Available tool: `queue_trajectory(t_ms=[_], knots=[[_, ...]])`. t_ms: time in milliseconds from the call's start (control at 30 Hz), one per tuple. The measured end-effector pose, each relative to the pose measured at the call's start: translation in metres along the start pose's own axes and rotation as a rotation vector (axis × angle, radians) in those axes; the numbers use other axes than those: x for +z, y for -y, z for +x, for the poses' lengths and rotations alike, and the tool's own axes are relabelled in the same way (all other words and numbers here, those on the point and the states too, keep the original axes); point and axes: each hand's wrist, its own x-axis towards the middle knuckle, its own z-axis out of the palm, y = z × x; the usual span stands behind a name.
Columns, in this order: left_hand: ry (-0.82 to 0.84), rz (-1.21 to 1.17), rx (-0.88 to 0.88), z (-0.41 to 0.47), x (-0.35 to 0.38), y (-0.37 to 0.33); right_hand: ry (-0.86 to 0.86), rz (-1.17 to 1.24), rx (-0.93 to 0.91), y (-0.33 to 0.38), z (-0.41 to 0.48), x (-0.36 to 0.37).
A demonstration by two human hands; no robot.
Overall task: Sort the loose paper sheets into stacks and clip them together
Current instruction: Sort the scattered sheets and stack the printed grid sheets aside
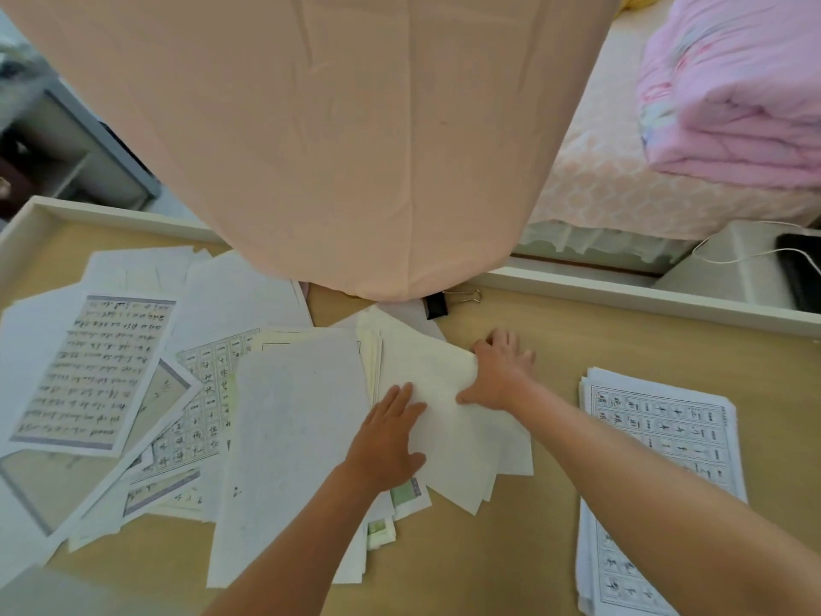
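Printed characters on the paper sheets (657, 442) are too blurred to read.

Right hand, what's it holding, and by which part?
The right hand pinches a blank cream sheet by its right edge; the left hand rests flat on the paper pile.

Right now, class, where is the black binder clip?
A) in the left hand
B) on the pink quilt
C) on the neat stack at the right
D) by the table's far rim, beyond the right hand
D: the binder clip lies near the far rim of the table, just past the right hand.
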Motion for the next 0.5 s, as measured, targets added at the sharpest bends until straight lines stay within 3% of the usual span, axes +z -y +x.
queue_trajectory(t_ms=[100, 200, 300, 433, 500], knots=[[-0.003, -0.010, 0.000, -0.003, 0.004, -0.007, -0.030, 0.076, -0.080, -0.005, -0.013, 0.007], [-0.012, -0.049, -0.012, -0.010, 0.006, -0.013, 0.096, 0.311, -0.095, -0.008, -0.026, -0.001], [-0.036, -0.164, -0.062, -0.020, 0.007, -0.020, 0.103, 0.326, -0.144, -0.013, -0.036, -0.007], [0.009, -0.212, -0.102, -0.038, 0.012, -0.028, 0.175, 0.529, -0.110, -0.010, -0.053, -0.004], [0.054, -0.146, -0.091, -0.045, 0.017, -0.029, 0.197, 0.492, -0.077, -0.006, -0.063, 0.001]])
